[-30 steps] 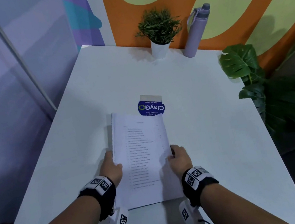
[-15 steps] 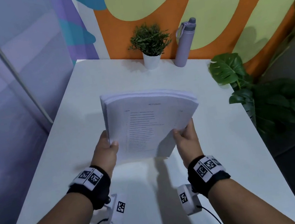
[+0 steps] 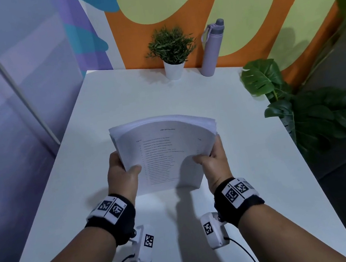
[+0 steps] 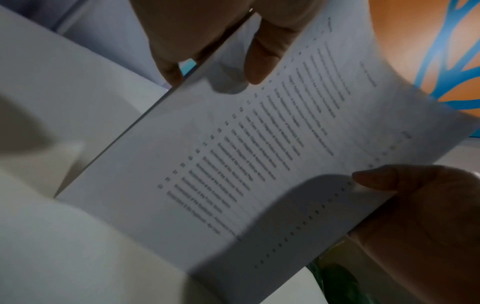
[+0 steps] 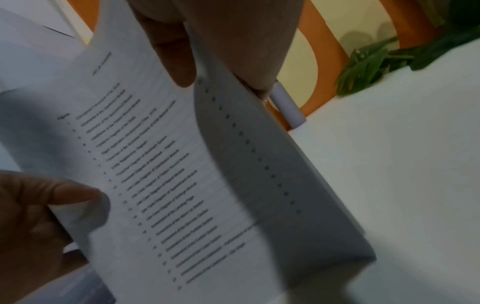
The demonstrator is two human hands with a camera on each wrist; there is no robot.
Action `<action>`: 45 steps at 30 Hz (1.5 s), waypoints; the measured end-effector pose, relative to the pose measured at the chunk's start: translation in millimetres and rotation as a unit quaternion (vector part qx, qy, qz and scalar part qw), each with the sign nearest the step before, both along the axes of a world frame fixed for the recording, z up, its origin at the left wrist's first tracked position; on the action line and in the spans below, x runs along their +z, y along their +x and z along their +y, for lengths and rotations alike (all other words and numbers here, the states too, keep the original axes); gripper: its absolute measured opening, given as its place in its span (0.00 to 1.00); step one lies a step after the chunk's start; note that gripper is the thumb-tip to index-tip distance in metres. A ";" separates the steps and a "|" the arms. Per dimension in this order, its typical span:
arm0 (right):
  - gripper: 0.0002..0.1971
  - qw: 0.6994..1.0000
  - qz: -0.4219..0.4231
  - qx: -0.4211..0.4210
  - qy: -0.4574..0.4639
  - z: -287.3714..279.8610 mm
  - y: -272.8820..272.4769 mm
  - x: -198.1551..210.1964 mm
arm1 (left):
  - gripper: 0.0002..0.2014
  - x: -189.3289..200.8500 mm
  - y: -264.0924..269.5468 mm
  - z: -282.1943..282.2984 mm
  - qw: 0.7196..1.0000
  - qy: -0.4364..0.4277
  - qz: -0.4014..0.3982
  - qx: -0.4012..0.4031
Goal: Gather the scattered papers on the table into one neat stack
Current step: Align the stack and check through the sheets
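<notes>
A thick stack of white printed papers (image 3: 166, 150) is tilted up over the middle of the white table (image 3: 138, 100). Its top sheet, a printed list, faces me, and the sheets bow toward the far edge. The stack's lower edge is at or just above the tabletop. My left hand (image 3: 122, 174) grips the stack's left side with the thumb on the top sheet. My right hand (image 3: 214, 160) grips the right side the same way. The left wrist view shows the papers (image 4: 259, 164) and the left hand (image 4: 257, 61). The right wrist view shows the papers (image 5: 168, 164) and the right hand (image 5: 182, 53).
A small potted plant (image 3: 172, 54) and a lilac bottle (image 3: 211, 50) stand at the table's far edge against the painted wall. A large-leafed plant (image 3: 303, 112) crowds the table's right side. A glass partition runs along the left.
The stack lay flat on the table a second ago. Both hands have lifted and tilted it up, and it now hides the blue card that lay beyond it.
</notes>
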State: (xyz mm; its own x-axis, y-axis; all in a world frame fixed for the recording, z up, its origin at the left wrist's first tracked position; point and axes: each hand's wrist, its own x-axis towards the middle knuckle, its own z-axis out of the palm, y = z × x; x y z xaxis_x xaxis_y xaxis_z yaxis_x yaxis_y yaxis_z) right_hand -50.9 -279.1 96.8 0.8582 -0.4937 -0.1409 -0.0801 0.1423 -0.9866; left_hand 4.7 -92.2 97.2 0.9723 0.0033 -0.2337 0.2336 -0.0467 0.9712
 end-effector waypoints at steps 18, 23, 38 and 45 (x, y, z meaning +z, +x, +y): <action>0.35 0.983 -0.111 -0.004 -0.146 -2.4 -0.8 47.0 | 0.15 10.0 7.7 -3.1 0.996 0.007 -0.083 -0.009; 0.37 0.771 -0.108 -0.045 -0.626 18.7 4.1 73.2 | 0.13 12.0 12.8 2.6 0.997 0.014 -0.064 -0.042; 0.32 0.648 -0.076 0.222 -0.725 78.3 21.7 79.4 | 0.14 25.6 10.0 4.5 0.992 -0.087 -0.059 -0.075; 0.31 0.639 -0.007 0.087 -0.765 27.1 22.6 70.7 | 0.14 17.3 14.0 6.9 0.996 -0.020 -0.054 -0.062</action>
